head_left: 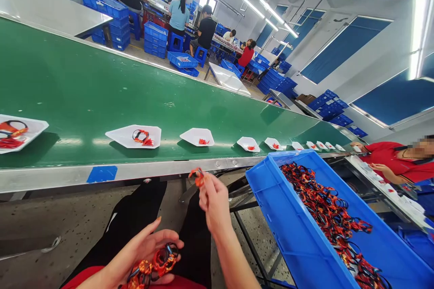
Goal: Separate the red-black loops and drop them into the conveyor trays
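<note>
My left hand (149, 253) is cupped at the bottom centre, holding several coiled red and black cable bundles (165, 258) in its palm. Raised near the belt's metal edge, my right hand (214, 198) pinches one small red cable bundle (196, 176) between thumb and fingers. Beyond it, white trays (193, 137) stand in a row on the green conveyor belt (152, 95). Small red pieces lie in the nearer trays; the tray (118, 136) left of centre also carries a black and red coil.
A blue bin (281, 216) full of red and black cable bundles stands right of my right hand, against the belt. A person in red (389, 158) sits at the far right. Stacked blue crates (156, 38) and other people are across the belt.
</note>
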### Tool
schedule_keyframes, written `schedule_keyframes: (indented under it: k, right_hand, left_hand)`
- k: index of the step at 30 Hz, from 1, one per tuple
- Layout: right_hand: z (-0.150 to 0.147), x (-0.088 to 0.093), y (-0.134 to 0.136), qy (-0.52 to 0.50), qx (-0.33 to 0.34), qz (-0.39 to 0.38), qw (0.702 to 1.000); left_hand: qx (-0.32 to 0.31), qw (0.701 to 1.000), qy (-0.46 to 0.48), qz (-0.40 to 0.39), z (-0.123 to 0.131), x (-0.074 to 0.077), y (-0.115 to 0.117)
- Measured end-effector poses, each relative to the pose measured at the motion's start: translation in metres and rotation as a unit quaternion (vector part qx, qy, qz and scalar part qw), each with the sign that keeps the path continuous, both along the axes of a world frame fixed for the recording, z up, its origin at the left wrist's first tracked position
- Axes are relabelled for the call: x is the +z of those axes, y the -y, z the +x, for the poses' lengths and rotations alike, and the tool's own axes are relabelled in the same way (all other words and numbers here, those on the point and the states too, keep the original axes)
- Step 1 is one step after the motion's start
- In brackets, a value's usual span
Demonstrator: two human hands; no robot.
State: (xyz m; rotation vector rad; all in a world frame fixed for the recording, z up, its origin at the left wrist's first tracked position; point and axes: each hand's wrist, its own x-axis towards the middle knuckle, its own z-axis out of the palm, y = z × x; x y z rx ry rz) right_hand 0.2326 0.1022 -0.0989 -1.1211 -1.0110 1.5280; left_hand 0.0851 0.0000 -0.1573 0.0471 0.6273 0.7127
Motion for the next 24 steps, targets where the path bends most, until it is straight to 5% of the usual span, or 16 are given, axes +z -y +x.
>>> schedule_keyframes:
  k: [2,4,7,9,12,16,20,24]
  right_hand:
    - [-0.008,0.014,-0.033,0.165,-0.031,0.168,0.971]
    - [-0.016,0.024,-0.064,0.312,-0.055,0.303,0.899]
    - [-0.029,0.031,-0.096,0.471,-0.034,0.384,0.794]
    - [-0.033,0.029,-0.098,0.51,0.0,0.386,0.768]
    - [-0.028,0.021,-0.067,0.467,0.034,0.353,0.81]
    - [-0.003,0.0,0.009,0.376,0.094,0.245,0.889]
    - [0.023,-0.036,0.069,0.372,0.209,0.164,0.89]
    - [0.032,-0.071,0.093,0.386,0.243,0.16,0.876]
  left_hand:
    - [0.0,1.0,0.003,-0.013,0.001,-0.005,0.0]
    - [0.003,1.0,0.011,-0.02,0.002,-0.011,-0.001]
    - [0.01,1.0,0.023,-0.015,0.001,-0.018,0.0]
    - [0.011,0.999,0.027,-0.013,-0.001,-0.021,0.0]
    - [0.018,0.999,0.039,-0.013,-0.004,-0.023,0.0]
    - [0.031,0.998,0.049,-0.022,-0.005,-0.024,-0.002]
    - [0.056,0.996,0.066,-0.01,0.001,-0.028,-0.004]
    - [0.056,0.997,0.048,-0.018,0.006,-0.025,-0.004]
